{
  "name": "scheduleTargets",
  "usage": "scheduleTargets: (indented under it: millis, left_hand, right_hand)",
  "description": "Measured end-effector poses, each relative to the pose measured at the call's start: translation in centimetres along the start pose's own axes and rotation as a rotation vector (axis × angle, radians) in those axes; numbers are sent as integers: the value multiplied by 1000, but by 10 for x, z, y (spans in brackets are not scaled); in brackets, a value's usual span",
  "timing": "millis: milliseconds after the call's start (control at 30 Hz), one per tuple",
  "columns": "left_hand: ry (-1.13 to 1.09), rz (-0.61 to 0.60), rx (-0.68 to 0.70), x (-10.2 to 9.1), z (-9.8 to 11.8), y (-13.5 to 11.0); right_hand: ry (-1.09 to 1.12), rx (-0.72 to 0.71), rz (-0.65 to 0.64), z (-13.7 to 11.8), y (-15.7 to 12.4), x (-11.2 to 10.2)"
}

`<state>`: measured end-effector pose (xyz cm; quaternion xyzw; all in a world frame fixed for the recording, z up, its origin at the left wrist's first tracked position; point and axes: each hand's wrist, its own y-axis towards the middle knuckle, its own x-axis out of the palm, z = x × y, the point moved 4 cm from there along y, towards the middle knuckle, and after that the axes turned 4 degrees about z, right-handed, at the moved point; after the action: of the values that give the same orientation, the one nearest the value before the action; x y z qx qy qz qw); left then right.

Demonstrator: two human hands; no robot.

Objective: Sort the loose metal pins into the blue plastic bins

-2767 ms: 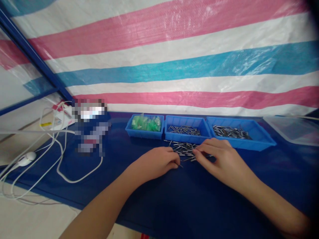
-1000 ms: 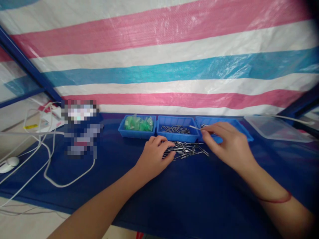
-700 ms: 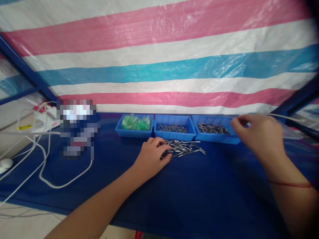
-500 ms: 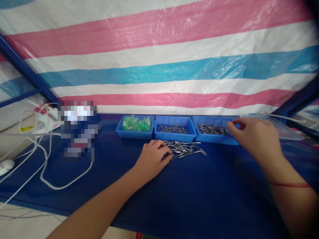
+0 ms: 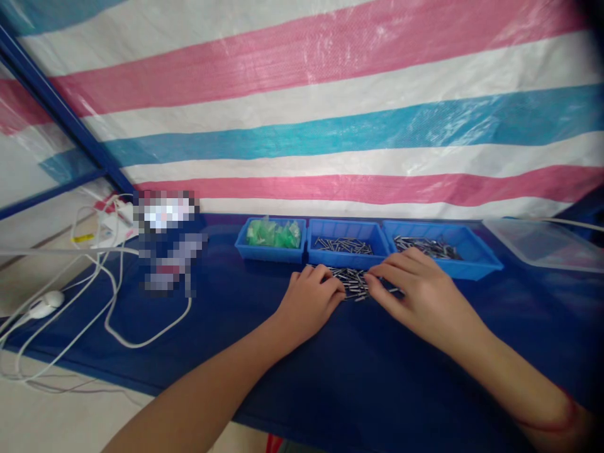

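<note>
A pile of thin metal pins (image 5: 355, 277), looking like rivets, lies on the blue table in front of the bins. My left hand (image 5: 311, 296) rests at the pile's left side, fingers curled and thumb close to the index finger. At the pile's right side, the thumb and fingertips of my right hand (image 5: 422, 296) come together. What either hand pinches is hidden or too small to make out. Behind the pile, the middle blue bin (image 5: 346, 257) holds similar pins. More pins lie in the right blue bin (image 5: 476, 267), partly behind my right hand.
The left blue bin (image 5: 271, 253) holds green plastic bags (image 5: 274, 234). A clear plastic sheet or lid (image 5: 542, 242) lies at the right. White cables (image 5: 141, 345) run across the table's left side, near blurred-out items (image 5: 172, 251). A striped tarp (image 5: 302, 138) hangs behind.
My right hand has moved left from above the right bin to the pile, uncovering more of that bin. My left hand stays at the pile. The view has shifted slightly.
</note>
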<state>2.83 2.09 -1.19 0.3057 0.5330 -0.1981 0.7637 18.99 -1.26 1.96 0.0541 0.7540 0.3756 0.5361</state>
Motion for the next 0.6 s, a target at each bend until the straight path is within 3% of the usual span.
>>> scheduleTargets:
  millis: [200,367,600]
  left_hand:
    - [-1,-11,41,2,-2,1]
    - [-27,-35,113,2,-4,2]
    - [-33,32,118,8,-2,1]
  right_hand:
    - [103,-16,-117,-7,-3,14]
    - [138,-7,-125,-4,-3,16]
    - [167,5,-152,-8,-2,19]
